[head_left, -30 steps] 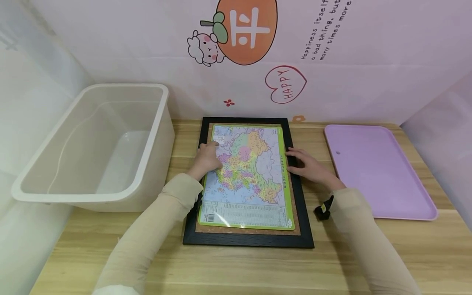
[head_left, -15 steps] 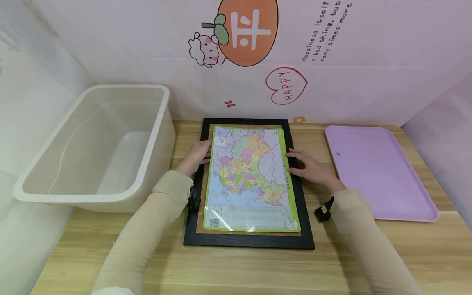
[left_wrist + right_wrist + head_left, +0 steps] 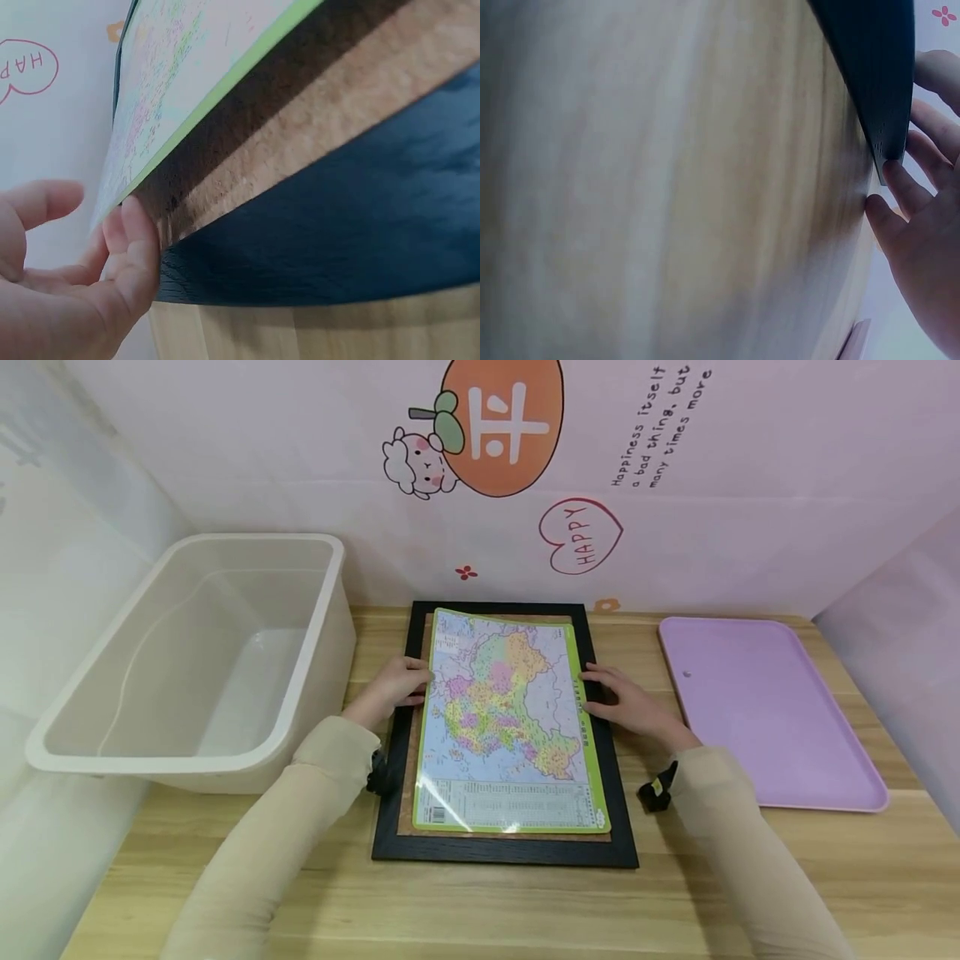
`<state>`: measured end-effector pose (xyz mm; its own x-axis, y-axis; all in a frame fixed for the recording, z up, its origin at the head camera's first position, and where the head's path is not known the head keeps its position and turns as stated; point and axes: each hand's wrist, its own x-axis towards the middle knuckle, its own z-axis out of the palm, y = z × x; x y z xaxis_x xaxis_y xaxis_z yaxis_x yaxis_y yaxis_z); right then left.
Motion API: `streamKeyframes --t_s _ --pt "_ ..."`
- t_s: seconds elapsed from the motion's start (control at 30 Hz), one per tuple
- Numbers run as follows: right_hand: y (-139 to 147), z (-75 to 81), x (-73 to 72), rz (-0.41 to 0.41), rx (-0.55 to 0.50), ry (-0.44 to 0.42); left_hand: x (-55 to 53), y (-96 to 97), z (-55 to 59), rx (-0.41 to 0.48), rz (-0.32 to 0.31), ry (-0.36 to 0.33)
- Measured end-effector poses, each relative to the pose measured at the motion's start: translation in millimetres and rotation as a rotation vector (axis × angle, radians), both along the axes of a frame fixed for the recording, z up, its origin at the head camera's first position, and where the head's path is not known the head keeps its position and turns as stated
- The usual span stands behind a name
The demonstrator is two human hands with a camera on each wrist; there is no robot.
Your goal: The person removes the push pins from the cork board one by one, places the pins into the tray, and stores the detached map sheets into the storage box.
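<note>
A laminated map (image 3: 498,710) with a green border lies over a cork board (image 3: 408,793) in a black frame (image 3: 506,849). My left hand (image 3: 393,687) holds the map's left edge. In the left wrist view its fingertips (image 3: 135,217) are under that green edge, which stands raised off the cork with a dark gap below. My right hand (image 3: 630,702) rests at the frame's right side, its fingers spread over the black border and fingertips near the map's right edge. In the right wrist view its fingers (image 3: 907,187) lie along the frame's outer side.
A deep white plastic tub (image 3: 315,635) stands left of the frame. To the right, a lilac tray (image 3: 772,710) lies on the wooden table (image 3: 480,910). Behind them is a pale printed wall sheet (image 3: 675,543).
My left hand withdrew from the map's face to its left edge, and the map shifted slightly right. Its left edge and far left corner then rose. The right hand stays put.
</note>
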<state>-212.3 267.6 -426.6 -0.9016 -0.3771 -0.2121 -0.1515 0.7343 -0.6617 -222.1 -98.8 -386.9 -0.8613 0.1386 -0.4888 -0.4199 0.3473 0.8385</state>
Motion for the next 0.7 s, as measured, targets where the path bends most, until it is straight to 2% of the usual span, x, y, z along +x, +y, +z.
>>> streamKeyframes --t_s 0.2,0.47,0.7 --pt "0.6 -0.3 -0.8 0.004 0.000 0.010 6.3 -0.6 1.5 0.018 -0.052 -0.026" --pt "0.2 -2.3 -1.0 0.000 -0.007 0.010 8.0 -3.2 6.4 0.054 -0.034 -0.013" --pt "-0.2 -2.9 -0.2 0.004 -0.011 0.015 10.1 -3.3 13.9 0.069 -0.043 0.011"
